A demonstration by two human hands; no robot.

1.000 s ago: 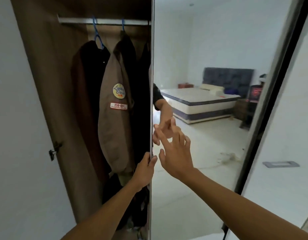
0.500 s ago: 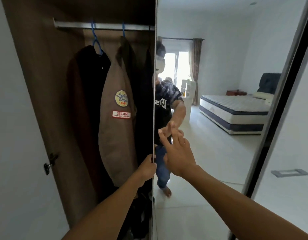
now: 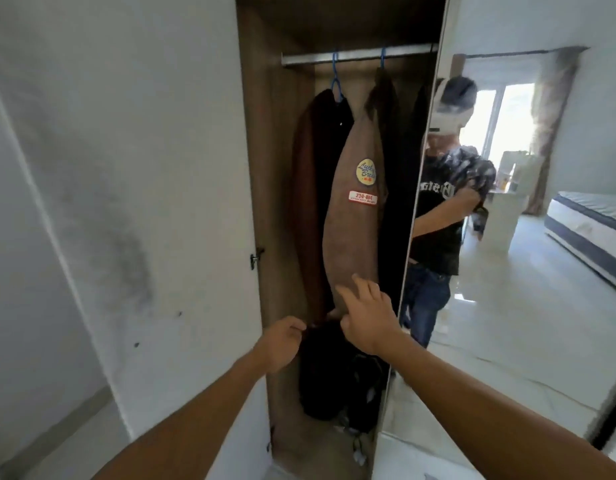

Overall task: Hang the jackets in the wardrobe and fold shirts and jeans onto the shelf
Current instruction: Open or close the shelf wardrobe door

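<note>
The wardrobe stands open, with a metal rail (image 3: pixel 358 58) across its top. Three jackets hang from it: a dark brown one (image 3: pixel 313 188) on a blue hanger (image 3: pixel 336 84), a tan one with patches (image 3: pixel 353 233), and a black one (image 3: pixel 400 202) by the door edge. My right hand (image 3: pixel 367 318) has its fingers spread just in front of the tan jacket's hem. Lower left of it, my left hand (image 3: pixel 282 342) has loosely curled fingers beside dark cloth. I see nothing held in it.
A mirrored door (image 3: pixel 507 323) on the right reflects a person, a bed and a window. The white door (image 3: pixel 126 202) stands open on the left with a hinge (image 3: pixel 254 259) on its edge. A dark heap of cloth (image 3: pixel 337 382) fills the wardrobe's bottom.
My left hand has let go of the mirrored door's edge and my right hand has left the mirror. Both now sit in front of the jackets' hems. The view has turned left.
</note>
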